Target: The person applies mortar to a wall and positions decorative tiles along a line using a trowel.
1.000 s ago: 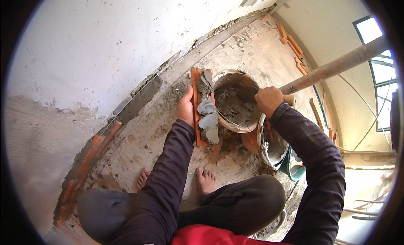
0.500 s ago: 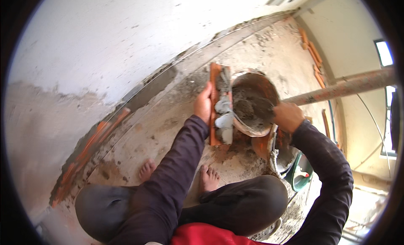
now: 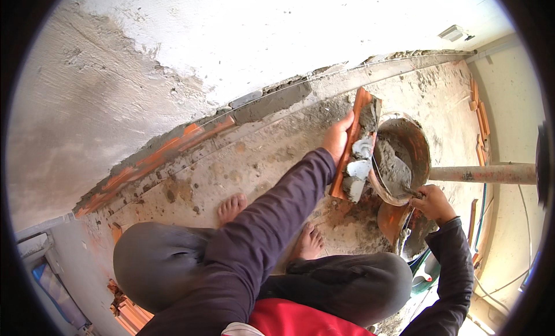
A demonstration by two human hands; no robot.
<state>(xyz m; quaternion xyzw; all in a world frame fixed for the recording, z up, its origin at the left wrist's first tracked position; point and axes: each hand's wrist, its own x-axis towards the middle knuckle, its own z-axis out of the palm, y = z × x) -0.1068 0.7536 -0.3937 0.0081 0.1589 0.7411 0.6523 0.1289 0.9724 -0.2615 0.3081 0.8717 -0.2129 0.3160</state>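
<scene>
Tile piece (image 3: pixel 348 154), orange and long, its upper face loaded with grey mortar: held above the floor just beside the bucket (image 3: pixel 420 145), on its left side. Your left hand (image 3: pixel 336 140) has the same hold on it as half a second ago, grip closed on the long edge, thumb along the top. Your right hand (image 3: pixel 435 204) has changed place: earlier at the bucket's right side, now past the near rim, lower right. Grip wrapped around a mortar-smeared tool (image 3: pixel 414 192), its neck at the rim; the far end is hard to tell from the mortar in the bucket.

View has swung. Pole (image 3: pixel 485 173), slanting before, now runs nearly level. A tile stack (image 3: pixel 132 314) has come in at lower left.

Floor (image 3: pixel 254 168): rough, pale, stained, strewn with crumbs, your bare feet on it. Second container (image 3: pixel 394 220) tucked against the bucket's near side; green bucket (image 3: pixel 426 272) next to that, partly behind your knee.

Wall (image 3: pixel 289 47) white above, bare grey render at left. Along its foot, orange tiles (image 3: pixel 214 129), then a smooth grey mortar patch (image 3: pixel 274 102), a thin string running above. More loose orange tiles (image 3: pixel 481 116) lie by the far wall.
</scene>
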